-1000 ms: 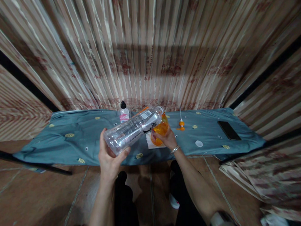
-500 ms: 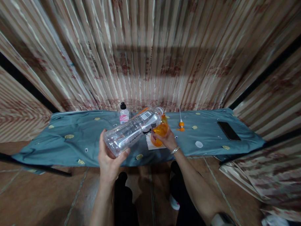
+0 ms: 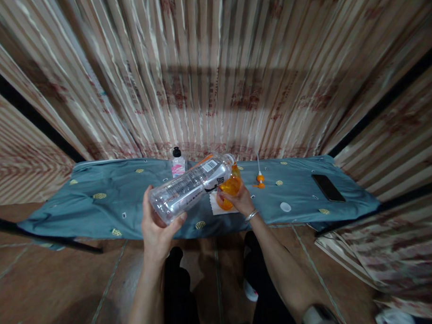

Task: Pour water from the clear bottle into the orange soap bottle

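My left hand (image 3: 160, 230) is closed around the base of a large clear plastic bottle (image 3: 188, 189) with a silver and orange label. The bottle is tilted, its neck at the upper right and its mouth at the top of an orange see-through bottle (image 3: 231, 185). My right hand (image 3: 240, 199) grips that orange bottle, which stands upright over a white tissue (image 3: 217, 209). Whether liquid flows between the two mouths is too small to tell. To the right, an orange pump top (image 3: 260, 180) with a clear tube lies on the cloth.
A small clear bottle with a black cap (image 3: 178, 163) stands behind the large bottle. A white round disc (image 3: 285, 207) and a black phone (image 3: 328, 188) lie at the right on the blue-green cloth (image 3: 79, 204). Dark poles (image 3: 387, 97) and striped curtains (image 3: 212, 63) surround the table.
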Demonstrator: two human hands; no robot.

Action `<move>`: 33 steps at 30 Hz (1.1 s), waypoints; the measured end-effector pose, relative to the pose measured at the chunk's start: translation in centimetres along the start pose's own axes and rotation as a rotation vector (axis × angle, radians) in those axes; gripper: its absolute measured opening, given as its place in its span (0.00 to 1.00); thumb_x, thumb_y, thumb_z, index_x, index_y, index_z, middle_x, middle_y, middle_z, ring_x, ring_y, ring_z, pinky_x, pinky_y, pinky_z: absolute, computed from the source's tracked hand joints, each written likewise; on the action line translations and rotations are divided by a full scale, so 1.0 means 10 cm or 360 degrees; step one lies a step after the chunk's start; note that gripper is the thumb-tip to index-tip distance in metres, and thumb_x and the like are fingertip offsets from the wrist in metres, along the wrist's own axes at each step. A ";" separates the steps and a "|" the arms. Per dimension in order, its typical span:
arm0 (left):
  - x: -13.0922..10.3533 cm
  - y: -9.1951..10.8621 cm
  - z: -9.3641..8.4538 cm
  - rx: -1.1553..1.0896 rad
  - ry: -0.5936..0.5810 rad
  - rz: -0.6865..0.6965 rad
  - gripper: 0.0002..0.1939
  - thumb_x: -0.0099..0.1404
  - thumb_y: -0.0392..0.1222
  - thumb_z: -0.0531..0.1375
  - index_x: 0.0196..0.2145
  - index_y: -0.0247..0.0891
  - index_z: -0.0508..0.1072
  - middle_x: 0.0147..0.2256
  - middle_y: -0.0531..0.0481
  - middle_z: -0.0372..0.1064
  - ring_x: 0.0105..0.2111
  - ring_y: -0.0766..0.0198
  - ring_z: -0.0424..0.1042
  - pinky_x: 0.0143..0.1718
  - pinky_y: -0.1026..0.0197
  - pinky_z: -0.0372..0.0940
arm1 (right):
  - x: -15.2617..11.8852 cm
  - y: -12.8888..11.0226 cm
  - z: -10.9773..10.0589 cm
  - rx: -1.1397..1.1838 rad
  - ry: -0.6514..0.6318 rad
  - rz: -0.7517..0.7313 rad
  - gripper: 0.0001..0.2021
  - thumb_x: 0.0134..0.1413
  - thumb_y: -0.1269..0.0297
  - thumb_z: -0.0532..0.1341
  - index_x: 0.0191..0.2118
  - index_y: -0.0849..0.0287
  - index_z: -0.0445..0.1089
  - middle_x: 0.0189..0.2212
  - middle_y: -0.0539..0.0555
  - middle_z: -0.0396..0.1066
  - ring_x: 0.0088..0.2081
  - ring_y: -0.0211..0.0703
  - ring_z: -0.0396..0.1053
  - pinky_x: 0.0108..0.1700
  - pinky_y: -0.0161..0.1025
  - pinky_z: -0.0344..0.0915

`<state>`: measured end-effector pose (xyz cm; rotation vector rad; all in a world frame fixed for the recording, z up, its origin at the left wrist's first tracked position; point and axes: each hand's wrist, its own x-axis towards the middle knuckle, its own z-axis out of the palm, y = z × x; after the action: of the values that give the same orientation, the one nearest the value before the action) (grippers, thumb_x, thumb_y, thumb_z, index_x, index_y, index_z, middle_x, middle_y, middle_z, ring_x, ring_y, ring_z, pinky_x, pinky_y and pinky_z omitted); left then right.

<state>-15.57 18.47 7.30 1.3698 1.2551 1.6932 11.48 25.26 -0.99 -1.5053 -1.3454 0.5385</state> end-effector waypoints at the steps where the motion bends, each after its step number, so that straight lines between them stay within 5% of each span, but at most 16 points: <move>1: 0.00 0.00 0.00 0.0009 0.0001 -0.0004 0.59 0.46 0.60 0.79 0.70 0.39 0.64 0.57 0.38 0.76 0.53 0.45 0.80 0.57 0.47 0.75 | 0.00 -0.01 0.00 0.0045 -0.0004 0.0045 0.30 0.44 0.51 0.73 0.52 0.51 0.67 0.45 0.55 0.83 0.48 0.58 0.82 0.54 0.56 0.79; 33: 0.01 0.05 0.01 -0.0022 0.0030 -0.0019 0.58 0.43 0.54 0.80 0.68 0.35 0.65 0.54 0.36 0.78 0.49 0.47 0.82 0.50 0.51 0.78 | 0.01 0.01 0.00 0.0069 -0.0023 0.0155 0.32 0.41 0.51 0.75 0.52 0.51 0.69 0.43 0.54 0.83 0.48 0.61 0.81 0.54 0.58 0.79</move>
<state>-15.49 18.42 7.82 1.3384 1.2575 1.7071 11.58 25.39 -1.01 -1.5400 -1.2686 0.6376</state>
